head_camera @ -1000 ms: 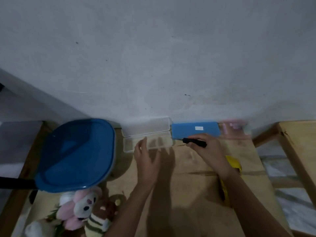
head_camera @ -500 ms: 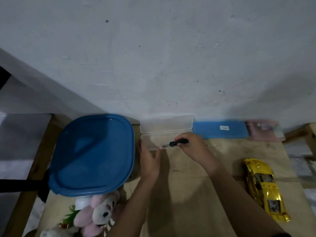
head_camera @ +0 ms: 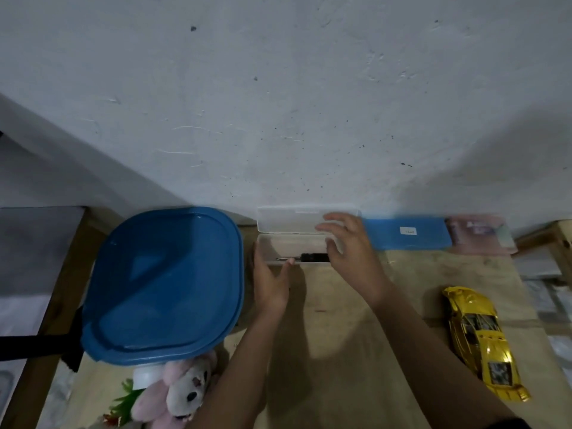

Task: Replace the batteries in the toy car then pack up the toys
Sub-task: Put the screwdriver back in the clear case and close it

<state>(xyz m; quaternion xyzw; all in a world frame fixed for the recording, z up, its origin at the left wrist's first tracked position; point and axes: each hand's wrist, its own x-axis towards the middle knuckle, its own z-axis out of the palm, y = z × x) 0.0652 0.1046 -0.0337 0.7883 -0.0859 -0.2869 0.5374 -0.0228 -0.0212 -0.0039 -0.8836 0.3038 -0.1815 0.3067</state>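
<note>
A clear plastic case [head_camera: 291, 224] stands open against the wall, its lid leaning back. A black-handled screwdriver [head_camera: 305, 257] lies inside its tray. My left hand [head_camera: 270, 283] rests against the case's left front corner, fingers straight. My right hand [head_camera: 349, 243] hovers over the right end of the case, fingers spread and touching the lid, holding nothing. The yellow toy car [head_camera: 481, 342] lies on the wooden table [head_camera: 340, 351] at the right.
A large blue-lidded tub [head_camera: 164, 283] fills the table's left. Plush toys [head_camera: 179, 388] lie below it at the front. A blue box [head_camera: 405, 233] and a pink packet [head_camera: 479, 233] sit along the wall to the right.
My right hand carried the screwdriver left to the clear case, laid it in the tray and let go. It now reaches to the lid. The view shifted.
</note>
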